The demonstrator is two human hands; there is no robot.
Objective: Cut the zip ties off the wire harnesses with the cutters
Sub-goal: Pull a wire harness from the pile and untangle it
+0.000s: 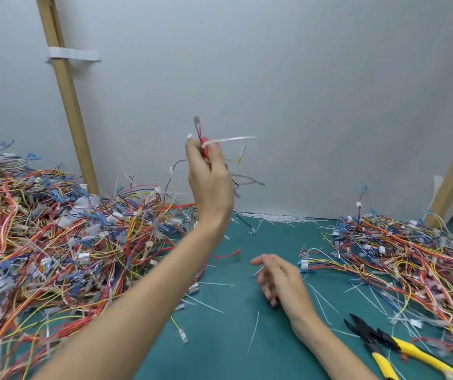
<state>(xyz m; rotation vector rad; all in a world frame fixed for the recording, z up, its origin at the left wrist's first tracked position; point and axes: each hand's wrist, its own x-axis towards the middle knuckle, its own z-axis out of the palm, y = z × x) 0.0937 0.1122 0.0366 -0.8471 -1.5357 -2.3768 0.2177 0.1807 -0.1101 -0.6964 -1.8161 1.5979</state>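
No text, label or number can be read anywhere (the picture is rather blurred).

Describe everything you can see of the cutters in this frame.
The cutters lie flat on the green mat at lower right, and nothing holds them. The head is black and looks like metal, with the tips slightly parted and pointing up-left. Two yellow grips spread apart toward the bottom edge, which cuts off their ends. The right hand hovers to their left without touching them. Strands of the wire pile lie by the grips; contact is unclear.
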